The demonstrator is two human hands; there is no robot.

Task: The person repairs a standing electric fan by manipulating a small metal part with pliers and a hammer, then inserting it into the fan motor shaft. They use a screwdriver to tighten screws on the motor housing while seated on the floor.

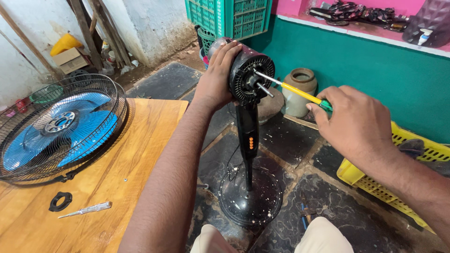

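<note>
Now the left hand (216,77) is closed around the back of the black fan motor head (248,75), with the fingers curled over its top and the thumb side hidden behind it. The motor head sits on top of a black stand (247,140), which rises upright from a round black base (251,197) on the dark stone floor. Its front face, with a short metal shaft, looks toward the right and a little toward the camera.

The right hand (358,126) is closed on the green handle of a screwdriver (295,91). The yellow shank and metal blade lie on a slanted line from lower right to upper left, and the tip touches the front face of the motor head, just beside the shaft.

On the wooden table (140,150) at the left lies the fan cage with blue blades (58,126), flat. Near it are a black ring (61,201) and a small tester screwdriver (86,210). A cardboard box (70,60) stands by the wall with a yellow thing on it; any label is too small to tell. A green crate (229,16) is behind, a yellow crate (403,182) at the right.
</note>
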